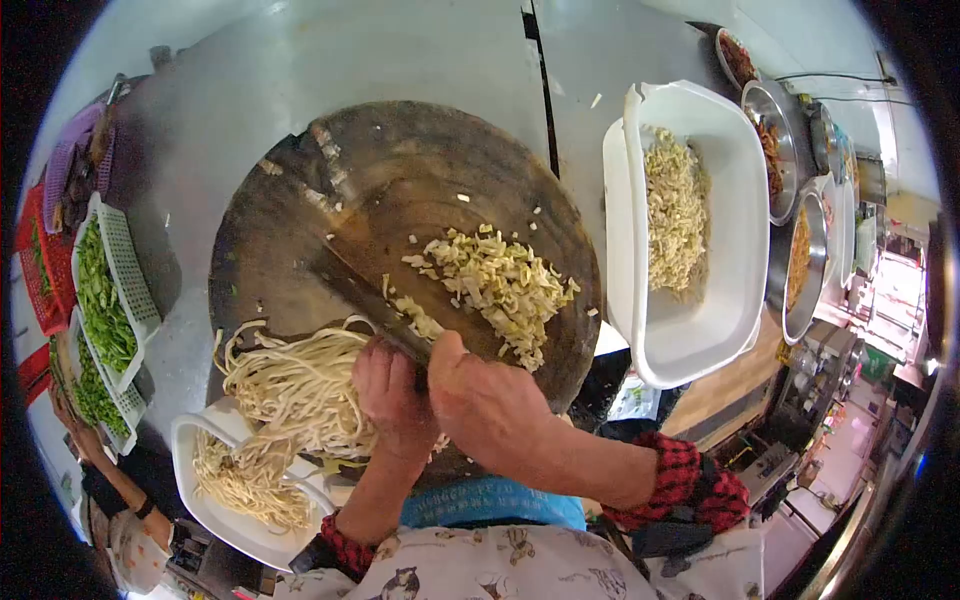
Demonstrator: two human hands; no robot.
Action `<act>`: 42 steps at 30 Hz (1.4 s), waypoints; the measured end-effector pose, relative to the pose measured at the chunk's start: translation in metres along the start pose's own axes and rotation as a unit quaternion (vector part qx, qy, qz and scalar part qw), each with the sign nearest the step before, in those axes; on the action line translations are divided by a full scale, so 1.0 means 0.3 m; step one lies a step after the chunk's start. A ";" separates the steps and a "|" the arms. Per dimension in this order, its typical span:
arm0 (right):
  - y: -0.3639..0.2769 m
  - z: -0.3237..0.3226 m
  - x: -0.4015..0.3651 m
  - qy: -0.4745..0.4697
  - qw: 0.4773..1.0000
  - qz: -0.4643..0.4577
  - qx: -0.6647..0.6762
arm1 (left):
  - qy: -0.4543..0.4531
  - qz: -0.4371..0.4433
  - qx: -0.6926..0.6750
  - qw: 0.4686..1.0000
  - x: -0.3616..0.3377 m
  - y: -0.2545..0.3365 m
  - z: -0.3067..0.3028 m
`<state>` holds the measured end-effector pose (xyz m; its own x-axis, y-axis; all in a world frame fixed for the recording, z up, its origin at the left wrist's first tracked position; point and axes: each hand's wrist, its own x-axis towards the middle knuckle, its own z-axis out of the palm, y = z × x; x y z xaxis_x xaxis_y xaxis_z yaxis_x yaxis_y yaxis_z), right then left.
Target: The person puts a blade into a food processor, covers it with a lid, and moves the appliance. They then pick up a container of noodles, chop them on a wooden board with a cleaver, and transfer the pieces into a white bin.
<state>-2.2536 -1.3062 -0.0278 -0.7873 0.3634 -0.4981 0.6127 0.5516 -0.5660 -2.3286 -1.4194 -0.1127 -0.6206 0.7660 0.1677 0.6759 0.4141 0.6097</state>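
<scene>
My right hand (pixel 487 400) is closed round the handle end of a knife (pixel 365 300), whose dark blade slants up and left across the round wooden board (pixel 400 150). Fingers curled, my left hand (pixel 393 392) presses on long pale strips (pixel 300 385) beside the blade, at the board's lower left. Chopped pale yellow-green pieces (pixel 500 290) form a heap right of the knife. A few cut bits (pixel 415 315) lie along the blade.
A white tub (pixel 745 250) of chopped pieces stands right; another tub (pixel 190 470) holds more strips lower left. Metal bowls (pixel 785 205) line the far right. Baskets (pixel 130 280) of greens stand left, where another person's arm (pixel 115 480) reaches in.
</scene>
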 end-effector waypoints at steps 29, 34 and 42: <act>0.102 0.040 -0.256 0.133 0.988 0.016 -0.079 | 0.062 -0.010 -0.059 0.996 -0.017 0.008 -0.008; 0.017 0.026 -0.336 -0.025 0.998 0.053 0.006 | 0.044 -0.017 -0.063 0.997 -0.031 -0.005 -0.011; -0.005 0.029 -0.181 -0.053 0.996 0.065 -0.013 | 0.030 -0.082 -0.179 0.980 -0.084 -0.062 0.061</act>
<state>-2.2111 -1.3331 -0.0056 -0.6891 0.3514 -0.6338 0.7057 0.5244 -0.4765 -2.3182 -1.4374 -0.1426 -0.7386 0.6690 0.0837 0.3896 0.3222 0.8628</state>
